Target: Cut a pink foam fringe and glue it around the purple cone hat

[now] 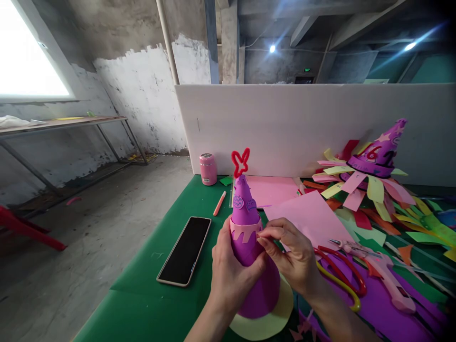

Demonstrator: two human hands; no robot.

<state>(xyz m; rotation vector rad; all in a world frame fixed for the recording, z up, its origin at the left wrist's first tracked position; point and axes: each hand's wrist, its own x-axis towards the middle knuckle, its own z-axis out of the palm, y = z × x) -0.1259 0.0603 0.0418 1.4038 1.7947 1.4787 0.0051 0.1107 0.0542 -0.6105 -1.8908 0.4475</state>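
Note:
A purple cone hat [261,289] stands tilted on a pale yellow round brim, with a red fuzzy butterfly-like shape [241,163] at its tip. Around its upper part runs a pink band [242,230] with a dripping lower edge, below small purple pieces with blue drawn lines. My left hand [230,270] is wrapped round the cone's left side, below and beside the band. My right hand [294,256] pinches the right end of the pink band between thumb and forefinger.
A phone [184,251] lies left, a marker [219,203] and a pink jar [207,169] beyond. Right are pink sheets [309,216], red-handled scissors [347,270], a pink glue gun [383,270], paper strips and a second purple hat [377,154]. A white board [278,128] stands behind.

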